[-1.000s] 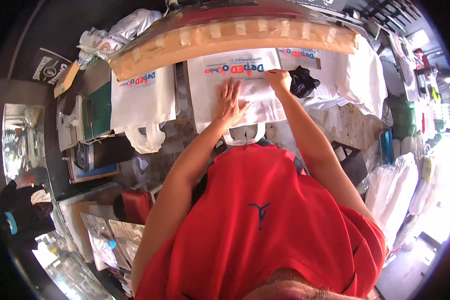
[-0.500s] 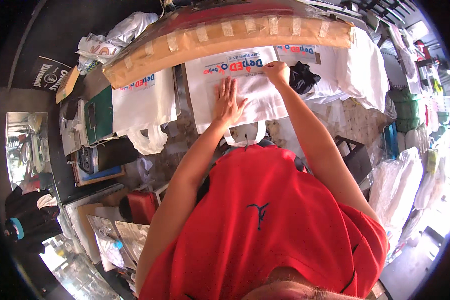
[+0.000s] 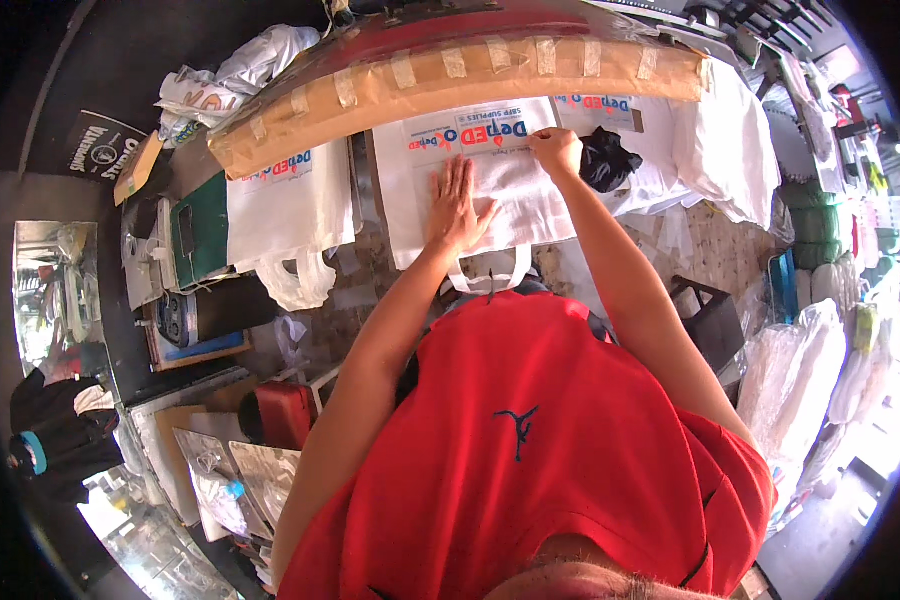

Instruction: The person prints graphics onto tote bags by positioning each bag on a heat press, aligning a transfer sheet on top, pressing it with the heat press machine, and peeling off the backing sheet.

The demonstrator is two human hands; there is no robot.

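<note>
Both hands sit almost where they were a moment ago — only the right hand point(image 3: 556, 150) has slid a little toward the top edge of the white bag point(image 3: 485, 185), while the view has shifted a bit. That bag lies flat on the table point(image 3: 360, 310) in the upper middle of the frame, with blue and red print near its top and its handles hanging toward the red shirt point(image 3: 530, 450). The left hand point(image 3: 455, 205) rests flat and wide open on the bag, fingers spread, gripping nothing. The right hand is curled, its fingertips pinching the bag's cloth near the print. A second white bag point(image 3: 288, 205) lies to the left — a black cloth point(image 3: 610, 160) sits just right of the right hand.
</note>
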